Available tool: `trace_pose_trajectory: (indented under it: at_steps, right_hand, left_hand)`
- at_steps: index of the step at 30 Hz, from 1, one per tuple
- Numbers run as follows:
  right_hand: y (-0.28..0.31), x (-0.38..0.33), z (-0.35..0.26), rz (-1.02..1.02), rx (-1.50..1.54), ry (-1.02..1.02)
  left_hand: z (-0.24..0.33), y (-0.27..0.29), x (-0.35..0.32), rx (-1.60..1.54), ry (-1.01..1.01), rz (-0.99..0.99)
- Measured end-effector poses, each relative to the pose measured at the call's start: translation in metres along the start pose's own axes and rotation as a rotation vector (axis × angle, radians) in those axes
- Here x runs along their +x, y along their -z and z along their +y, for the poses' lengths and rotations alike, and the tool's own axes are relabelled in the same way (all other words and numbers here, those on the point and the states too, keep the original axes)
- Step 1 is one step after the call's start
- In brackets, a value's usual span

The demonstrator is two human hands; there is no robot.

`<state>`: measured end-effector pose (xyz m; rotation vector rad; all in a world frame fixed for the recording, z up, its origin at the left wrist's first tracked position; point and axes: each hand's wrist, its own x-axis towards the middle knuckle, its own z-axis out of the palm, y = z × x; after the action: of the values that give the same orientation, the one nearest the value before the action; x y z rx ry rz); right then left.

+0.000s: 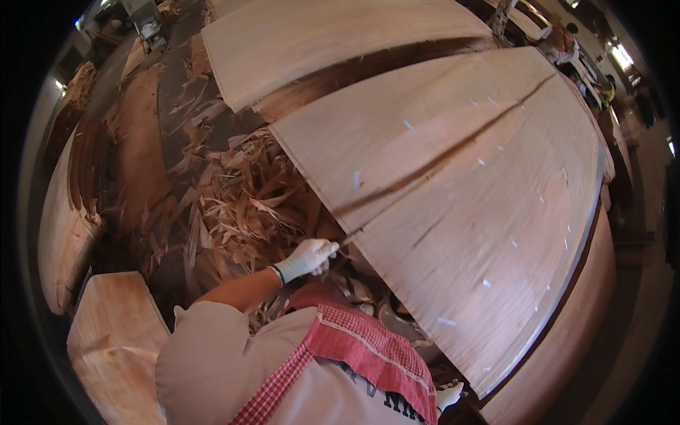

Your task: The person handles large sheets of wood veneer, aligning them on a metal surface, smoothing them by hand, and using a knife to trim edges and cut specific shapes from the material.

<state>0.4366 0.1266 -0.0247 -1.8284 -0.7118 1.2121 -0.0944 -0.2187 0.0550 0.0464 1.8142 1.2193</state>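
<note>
A large pale wood veneer sheet (489,212) lies before me on a stack, with a long dark split running across it and small white tape pieces scattered over it. My left hand (309,259), in a white glove with a green cuff, is closed around a thin dark tool (350,237) at the sheet's near edge, in line with the split. The tool's exact kind is unclear. Low at the right, my gloved right hand (450,395) is beside the sheet's near corner. Its fingers look apart with nothing visible in them, though the apron partly hides it.
A heap of torn veneer scraps (258,191) covers the floor at the left. Another veneer stack (333,46) stands beyond, and more piled sheets (60,227) line the far left. A loose veneer piece (117,340) lies near my left side. A person (559,46) is at the far right.
</note>
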Motion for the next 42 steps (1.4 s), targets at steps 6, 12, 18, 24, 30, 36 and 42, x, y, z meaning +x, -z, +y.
trace_pose_trajectory:
  at_steps: [6,12,18,24,30,36,42]
  right_hand:
    - [-0.171,-0.153,-0.062,-0.175,-0.124,0.238]
    - [-0.291,-0.268,-0.081,-0.645,-0.264,0.325]
    - [-0.369,-0.35,-0.076,-0.972,-0.436,0.323]
    - [-0.462,-0.411,-0.088,-1.276,-0.755,0.636]
    - [-0.552,-0.511,-0.131,-1.441,-0.321,0.02]
    - [-0.566,-0.425,-0.133,-1.33,-0.246,0.528]
    - [-0.446,-0.3,-0.194,-1.22,-0.101,0.332]
  left_hand:
    - [0.008,0.187,0.152,-0.64,-0.127,0.319]
    - [0.018,0.336,0.252,-1.165,-0.373,0.139]
    - [0.019,0.412,0.289,-0.647,-0.312,0.858]
    - [0.101,0.336,0.228,-0.265,-0.827,1.194]
    - [0.212,0.183,0.077,0.189,-1.25,1.032]
    - [0.191,0.073,-0.004,0.43,-1.474,0.745]
    - [-0.054,0.033,0.026,0.267,-0.27,-0.126]
